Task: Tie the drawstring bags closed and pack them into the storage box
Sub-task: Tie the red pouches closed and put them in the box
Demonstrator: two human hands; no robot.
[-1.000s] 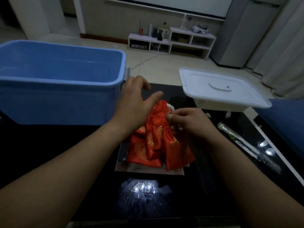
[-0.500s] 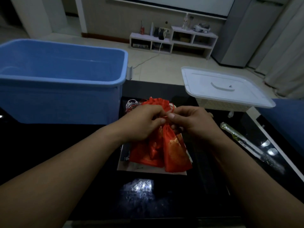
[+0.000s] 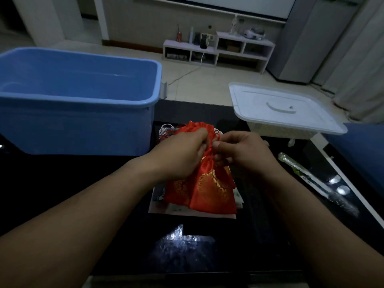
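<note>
A red drawstring bag (image 3: 212, 190) with gold patterns stands upright at the middle of the dark table, on top of other red bags (image 3: 176, 194). My left hand (image 3: 182, 154) pinches its gathered neck from the left. My right hand (image 3: 241, 150) pinches the neck and its red cord from the right. Both hands meet at the neck, fingers closed. The ruffled bag mouth (image 3: 199, 126) shows above my fingers. The big blue storage box (image 3: 79, 104) stands open at the left, its inside bare where visible.
A white lidded basket (image 3: 284, 109) sits at the right rear. A wrapped long packet (image 3: 311, 177) lies along the table's right edge. White papers (image 3: 193, 213) lie under the bags. A small white-and-red bundle (image 3: 166, 129) lies behind them. A blue seat (image 3: 365, 154) is at far right.
My left hand came down from above the bags and closed on the bag's neck beside my right hand. The bag now stands gathered between both hands.
</note>
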